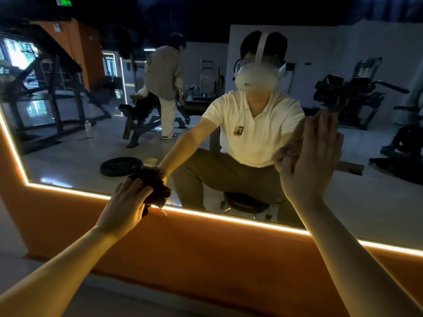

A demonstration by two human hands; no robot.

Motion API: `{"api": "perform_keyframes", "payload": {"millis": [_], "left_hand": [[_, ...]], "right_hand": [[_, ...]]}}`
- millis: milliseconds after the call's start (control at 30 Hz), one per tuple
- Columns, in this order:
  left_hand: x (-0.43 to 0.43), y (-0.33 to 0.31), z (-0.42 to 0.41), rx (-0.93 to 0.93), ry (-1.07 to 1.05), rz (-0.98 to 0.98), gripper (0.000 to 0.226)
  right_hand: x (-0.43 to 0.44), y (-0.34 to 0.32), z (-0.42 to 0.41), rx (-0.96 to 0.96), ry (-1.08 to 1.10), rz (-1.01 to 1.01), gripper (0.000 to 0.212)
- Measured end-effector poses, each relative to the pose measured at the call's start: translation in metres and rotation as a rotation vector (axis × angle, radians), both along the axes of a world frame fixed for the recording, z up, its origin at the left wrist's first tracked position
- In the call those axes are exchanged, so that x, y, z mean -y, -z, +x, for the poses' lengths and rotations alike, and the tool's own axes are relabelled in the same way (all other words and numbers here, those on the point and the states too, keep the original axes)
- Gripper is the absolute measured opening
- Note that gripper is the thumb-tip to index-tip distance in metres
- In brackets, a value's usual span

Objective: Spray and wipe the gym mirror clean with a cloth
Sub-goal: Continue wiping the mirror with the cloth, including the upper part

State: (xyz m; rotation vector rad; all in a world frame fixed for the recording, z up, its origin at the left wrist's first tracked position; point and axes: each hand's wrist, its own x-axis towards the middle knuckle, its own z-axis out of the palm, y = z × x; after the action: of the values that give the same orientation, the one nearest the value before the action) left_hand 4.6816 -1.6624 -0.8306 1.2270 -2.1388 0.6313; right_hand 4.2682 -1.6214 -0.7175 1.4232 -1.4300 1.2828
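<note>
Left hand (128, 202) clutches a dark bunched cloth (155, 186) against the mirror (68, 156) at its lower edge, around 7 o'clock. Right hand (313, 156) is at 3 o'clock, fingers straight, palm toward the glass. It's probably touching, but the light is too dim to be sure.

Head camera faces the mirror (91, 138) closely, angled downward.

Glossy glass mirror (160, 65), crumpled dark fabric cloth (152, 186), matt orange wall (183, 248).
</note>
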Motion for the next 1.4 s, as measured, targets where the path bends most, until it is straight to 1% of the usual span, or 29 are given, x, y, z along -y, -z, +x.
{"api": "perform_keyframes", "payload": {"millis": [133,200,267,367,433,567,633,733,800,900,1000,1033,1100,1133,1167,1200,1233,1267,1300,1333,1400], "left_hand": [[-0.001,-0.011,-0.026,0.007,0.147,-0.025,0.061],[-0.004,-0.02,-0.053,0.017,0.213,-0.034,0.063],[-0.011,-0.025,-0.09,0.046,0.278,-0.033,0.065],[-0.017,-0.027,-0.143,0.06,0.367,-0.055,0.067],[-0.018,-0.023,-0.17,0.074,0.405,-0.075,0.07],[-0.017,-0.014,-0.218,0.135,0.429,-0.139,0.065],[-0.015,-0.01,-0.242,0.138,0.435,-0.144,0.067],[-0.017,-0.007,-0.28,0.16,0.484,-0.154,0.072],[-0.023,-0.008,-0.311,0.233,0.512,-0.16,0.071],[-0.029,-0.024,-0.369,0.322,0.576,-0.237,0.063],[-0.036,-0.038,-0.424,0.387,0.651,-0.361,0.041],[-0.037,-0.04,-0.437,0.407,0.671,-0.362,0.035],[-0.033,-0.042,-0.437,0.412,0.628,-0.306,0.025],[-0.026,-0.043,-0.422,0.487,0.544,-0.333,0.023],[-0.017,-0.046,-0.403,0.564,0.519,-0.37,0.023],[-0.009,-0.052,-0.382,0.609,0.571,-0.376,0.026],[-0.003,-0.062,-0.363,0.601,0.621,-0.398,0.032],[0.0,-0.074,-0.338,0.615,0.564,-0.406,0.04],[-0.004,-0.087,-0.313,0.561,0.455,-0.435,0.049],[-0.01,-0.099,-0.293,0.463,0.37,-0.423,0.058],[-0.019,-0.118,-0.26,0.309,0.298,-0.38,0.066]], "right_hand": [[-0.008,-0.002,-0.01,-0.099,0.063,0.085,0.067],[-0.014,-0.003,-0.015,-0.155,0.104,0.134,0.067],[-0.02,-0.006,-0.017,-0.184,0.102,0.151,0.068],[-0.03,-0.009,-0.023,-0.184,0.024,0.174,0.068],[-0.04,-0.004,-0.037,-0.146,-0.001,0.152,0.069],[-0.055,-0.005,-0.095,-0.033,0.111,0.117,0.067],[-0.061,-0.01,-0.123,-0.002,0.147,0.125,0.067],[-0.069,-0.011,-0.145,-0.113,0.136,0.174,0.065],[-0.073,-0.01,-0.149,-0.147,0.101,0.218,0.067],[-0.077,-0.014,-0.155,-0.143,0.037,0.247,0.065],[-0.082,-0.016,-0.164,-0.153,-0.018,0.272,0.066],[-0.083,-0.018,-0.168,-0.158,-0.033,0.273,0.067],[-0.084,-0.021,-0.171,-0.163,-0.048,0.26,0.067],[-0.083,-0.022,-0.171,-0.16,-0.045,0.245,0.065],[-0.082,-0.022,-0.169,-0.157,-0.034,0.225,0.063],[-0.081,-0.022,-0.167,-0.155,-0.019,0.203,0.061],[-0.08,-0.022,-0.163,-0.154,-0.007,0.182,0.06],[-0.078,-0.022,-0.159,-0.151,0.004,0.165,0.061],[-0.076,-0.023,-0.154,-0.148,0.02,0.152,0.062],[-0.074,-0.024,-0.148,-0.15,0.037,0.145,0.064],[-0.068,-0.027,-0.141,-0.156,0.059,0.139,0.065]]}}
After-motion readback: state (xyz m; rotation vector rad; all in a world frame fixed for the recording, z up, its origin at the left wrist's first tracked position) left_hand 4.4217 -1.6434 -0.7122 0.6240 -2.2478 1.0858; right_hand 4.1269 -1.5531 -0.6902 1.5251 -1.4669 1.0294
